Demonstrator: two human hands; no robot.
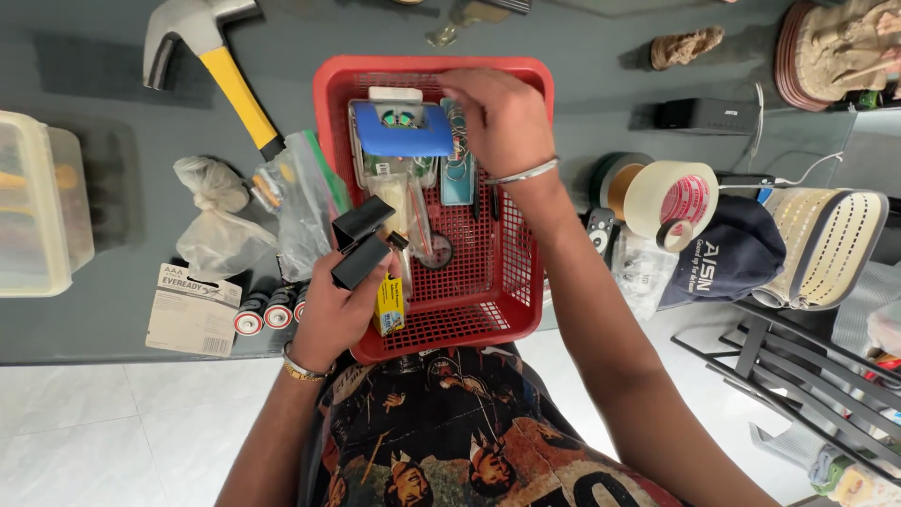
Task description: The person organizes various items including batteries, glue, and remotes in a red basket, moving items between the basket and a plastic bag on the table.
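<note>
A red plastic basket (511, 282) sits on the dark table edge in front of me. My left hand (336, 314) grips two black rectangular pieces (361, 239) and a small yellow box (390, 305) over the basket's near left corner. My right hand (499, 117) reaches into the far right of the basket, fingers curled down on small items by a ring of keys (457, 155). A blue and white packaged item (402, 129) lies at the basket's far side, with clear packets beneath it.
A yellow-handled hammer (230, 80) lies at the far left, clear plastic bags (221, 221) and several batteries (267, 310) left of the basket. Tape rolls (671, 202), a dark cap (737, 253) and a black box (704, 115) lie right. A plastic container (38, 207) stands at the left edge.
</note>
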